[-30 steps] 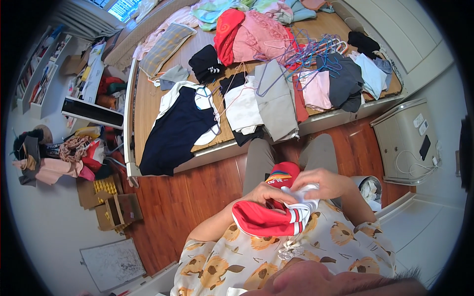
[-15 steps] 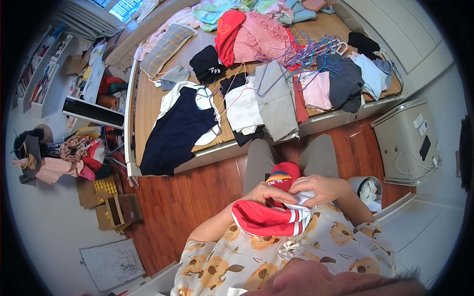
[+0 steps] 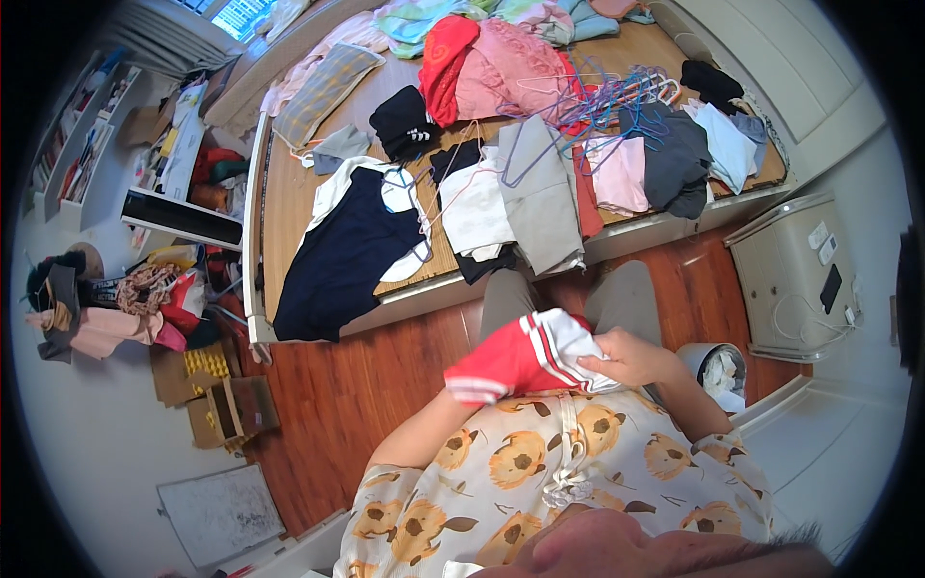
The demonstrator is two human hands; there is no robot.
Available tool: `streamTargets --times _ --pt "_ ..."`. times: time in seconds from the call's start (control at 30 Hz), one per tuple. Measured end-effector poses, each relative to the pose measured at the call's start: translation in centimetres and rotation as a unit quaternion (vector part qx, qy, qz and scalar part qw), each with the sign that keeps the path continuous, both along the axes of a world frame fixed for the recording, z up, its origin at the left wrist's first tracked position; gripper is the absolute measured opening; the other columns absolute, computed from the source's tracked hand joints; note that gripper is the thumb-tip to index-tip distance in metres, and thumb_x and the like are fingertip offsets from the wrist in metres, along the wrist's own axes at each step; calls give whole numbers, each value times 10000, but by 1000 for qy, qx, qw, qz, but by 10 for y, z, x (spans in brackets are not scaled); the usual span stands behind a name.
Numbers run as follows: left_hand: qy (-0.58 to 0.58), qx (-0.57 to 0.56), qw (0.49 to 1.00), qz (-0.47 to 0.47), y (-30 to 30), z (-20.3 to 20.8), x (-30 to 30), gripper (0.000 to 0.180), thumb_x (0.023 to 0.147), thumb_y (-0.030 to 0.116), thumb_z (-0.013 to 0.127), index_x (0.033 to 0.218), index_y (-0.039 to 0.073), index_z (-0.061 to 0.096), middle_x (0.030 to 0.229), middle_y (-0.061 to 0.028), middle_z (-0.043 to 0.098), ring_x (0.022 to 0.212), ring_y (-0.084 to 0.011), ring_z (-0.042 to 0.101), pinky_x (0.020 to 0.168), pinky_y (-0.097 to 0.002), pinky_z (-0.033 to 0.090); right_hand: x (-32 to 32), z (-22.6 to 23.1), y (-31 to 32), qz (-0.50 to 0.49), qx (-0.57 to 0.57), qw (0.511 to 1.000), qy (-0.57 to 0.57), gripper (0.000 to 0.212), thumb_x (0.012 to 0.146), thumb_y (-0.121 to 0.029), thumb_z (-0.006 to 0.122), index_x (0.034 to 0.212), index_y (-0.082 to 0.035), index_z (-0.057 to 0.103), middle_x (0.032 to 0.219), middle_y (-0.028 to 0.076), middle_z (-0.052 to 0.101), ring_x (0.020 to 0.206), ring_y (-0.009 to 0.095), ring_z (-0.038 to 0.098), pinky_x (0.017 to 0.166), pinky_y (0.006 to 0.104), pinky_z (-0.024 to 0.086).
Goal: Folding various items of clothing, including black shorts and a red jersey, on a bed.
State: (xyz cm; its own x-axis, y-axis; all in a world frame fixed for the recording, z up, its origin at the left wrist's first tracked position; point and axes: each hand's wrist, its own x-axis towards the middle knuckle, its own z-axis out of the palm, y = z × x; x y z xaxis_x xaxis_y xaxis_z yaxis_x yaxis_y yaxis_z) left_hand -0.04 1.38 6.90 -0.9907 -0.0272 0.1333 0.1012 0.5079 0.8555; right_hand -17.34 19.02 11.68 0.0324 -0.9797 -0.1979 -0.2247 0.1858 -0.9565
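A red and white garment (image 3: 511, 358) with striped bands is bunched over my lap. My right hand (image 3: 631, 358) is closed on its white end, thumb on top. The red cloth covers my left hand, and only the left forearm (image 3: 421, 433) shows running under the striped edge at the left; its fingers are hidden, and whether it is inside the garment or beneath it I cannot tell. Beyond my knees, folded clothes lie along the near edge of the bed (image 3: 395, 313), including grey trousers (image 3: 540, 193), a white piece (image 3: 477, 212) and a dark navy garment (image 3: 337, 250).
A heap of tangled hangers (image 3: 617, 101) lies on the bed among folded clothes, with a pink bundle (image 3: 511, 72) and a plaid pillow (image 3: 328, 89) behind. A waste bin (image 3: 689, 361) and a beige cabinet (image 3: 780, 279) stand at right. Cardboard boxes (image 3: 236, 414) sit on the left floor.
The garment has turned over and spread, with its rainbow print out of sight and the stripes now on top. My left hand has gone under the red cloth. My right hand has shifted slightly right.
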Motion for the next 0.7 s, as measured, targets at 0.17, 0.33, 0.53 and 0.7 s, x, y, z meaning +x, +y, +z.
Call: streamTargets --times 0.17,0.33,0.53,0.7 --pt "-211 632 733 137 -1 16 -19 472 948 354 468 1259 -1 467 1218 -117 553 1096 -216 557 930 -341 462 2 -19 -3 -158 1 976 -146 259 946 -192 492 995 43 588 839 48 652 730 68 540 681 255 458" --pt "-190 687 691 118 -18 -3 -4 605 957 452 359 1393 37 303 1398 -125 389 1241 -246 444 1059 -377 345 -9 -11 -10 -257 17 931 -257 309 964 -208 456 1127 36 552 948 38 641 813 60 594 727 219 484" --pt "-57 769 636 34 -31 18 -16 1115 658 792 517 1434 59 197 1481 -130 230 1357 -325 235 1098 -505 216 -16 -3 -34 -336 -44 868 -362 312 948 -210 489 1144 28 541 973 52 646 813 75 617 722 222 499" --pt "51 707 705 -16 -56 49 -29 1127 614 567 750 1419 8 194 1454 -162 273 1347 -297 273 1112 -447 208 -30 26 -55 -335 -121 845 -400 326 945 -221 500 1177 7 515 976 45 640 801 72 614 714 226 505"
